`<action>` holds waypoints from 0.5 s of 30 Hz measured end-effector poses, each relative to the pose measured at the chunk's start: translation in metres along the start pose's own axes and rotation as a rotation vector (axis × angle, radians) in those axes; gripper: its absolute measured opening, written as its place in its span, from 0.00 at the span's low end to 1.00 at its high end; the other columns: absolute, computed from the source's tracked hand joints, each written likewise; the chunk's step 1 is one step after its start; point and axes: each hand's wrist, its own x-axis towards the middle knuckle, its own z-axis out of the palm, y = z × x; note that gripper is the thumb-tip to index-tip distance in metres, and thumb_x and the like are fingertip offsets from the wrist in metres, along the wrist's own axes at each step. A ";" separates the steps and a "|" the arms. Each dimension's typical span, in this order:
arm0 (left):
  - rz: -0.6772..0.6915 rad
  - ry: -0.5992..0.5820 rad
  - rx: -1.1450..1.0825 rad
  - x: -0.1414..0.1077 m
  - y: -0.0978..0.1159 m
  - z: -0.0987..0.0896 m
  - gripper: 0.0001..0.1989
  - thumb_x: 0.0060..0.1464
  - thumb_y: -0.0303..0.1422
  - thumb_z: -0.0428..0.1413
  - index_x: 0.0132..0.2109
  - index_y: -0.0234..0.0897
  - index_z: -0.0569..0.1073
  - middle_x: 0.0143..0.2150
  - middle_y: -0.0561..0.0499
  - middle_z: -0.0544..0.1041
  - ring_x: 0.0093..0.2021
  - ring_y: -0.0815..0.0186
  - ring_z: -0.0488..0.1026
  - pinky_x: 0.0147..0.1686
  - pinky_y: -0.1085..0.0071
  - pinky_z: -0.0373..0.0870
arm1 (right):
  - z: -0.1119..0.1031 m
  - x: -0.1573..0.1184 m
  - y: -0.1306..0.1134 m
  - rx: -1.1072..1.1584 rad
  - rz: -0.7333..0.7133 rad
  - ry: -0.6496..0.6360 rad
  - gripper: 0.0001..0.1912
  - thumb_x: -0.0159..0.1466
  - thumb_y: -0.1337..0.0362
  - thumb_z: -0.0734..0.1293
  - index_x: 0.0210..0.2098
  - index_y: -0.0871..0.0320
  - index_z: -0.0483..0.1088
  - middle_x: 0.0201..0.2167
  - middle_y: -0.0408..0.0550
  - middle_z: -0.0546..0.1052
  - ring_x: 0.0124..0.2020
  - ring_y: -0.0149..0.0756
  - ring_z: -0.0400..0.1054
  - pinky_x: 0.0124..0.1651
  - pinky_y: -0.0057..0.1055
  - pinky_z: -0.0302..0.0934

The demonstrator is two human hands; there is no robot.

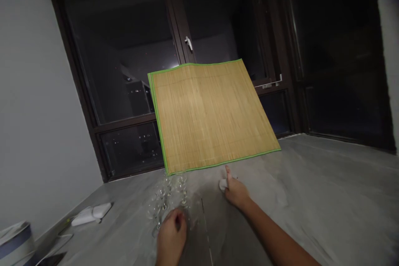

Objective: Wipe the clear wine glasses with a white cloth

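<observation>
Several small clear stemmed glasses [162, 195] stand in a cluster on the grey surface, left of centre. My left hand [173, 230] is right beside the nearest glasses, its fingers curled; what they hold, if anything, is hidden. To the right, my right hand [235, 189] is wrapped round a small white object [223, 184], with one finger pointing up and away. Just beyond both hands, a bamboo mat [212, 112] with green edging leans upright against the window.
A white corded object [91, 213] lies at the left. A round white and blue container [16, 243] stands in the lower left corner. Dark-framed windows [115, 50] rise behind the grey surface [330, 191].
</observation>
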 end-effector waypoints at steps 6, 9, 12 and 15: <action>-0.129 0.633 -0.040 -0.010 -0.036 -0.044 0.24 0.47 0.43 0.56 0.50 0.40 0.64 0.44 0.46 0.67 0.49 0.53 0.67 0.52 0.55 0.66 | 0.003 -0.005 -0.016 0.147 -0.118 0.086 0.46 0.59 0.70 0.60 0.72 0.64 0.36 0.40 0.54 0.79 0.41 0.43 0.73 0.40 0.30 0.57; -0.379 0.629 -0.232 0.013 -0.055 -0.042 0.30 0.42 0.42 0.58 0.52 0.40 0.59 0.43 0.49 0.66 0.46 0.56 0.68 0.49 0.56 0.69 | 0.005 -0.009 -0.023 0.236 -0.158 0.088 0.46 0.58 0.70 0.60 0.72 0.63 0.36 0.38 0.51 0.79 0.40 0.41 0.72 0.40 0.29 0.57; -0.528 0.508 -0.541 0.028 -0.064 -0.030 0.28 0.41 0.39 0.58 0.50 0.41 0.59 0.39 0.51 0.71 0.38 0.59 0.72 0.42 0.61 0.72 | 0.007 -0.011 -0.026 0.315 -0.211 0.087 0.48 0.56 0.70 0.61 0.72 0.62 0.34 0.37 0.49 0.78 0.38 0.40 0.71 0.38 0.28 0.57; -0.519 0.432 -0.697 0.028 -0.068 -0.018 0.23 0.42 0.40 0.58 0.47 0.41 0.63 0.34 0.53 0.75 0.36 0.60 0.74 0.38 0.63 0.72 | 0.008 -0.011 -0.026 0.360 -0.276 0.079 0.51 0.54 0.72 0.61 0.72 0.62 0.33 0.36 0.47 0.77 0.36 0.38 0.71 0.37 0.28 0.57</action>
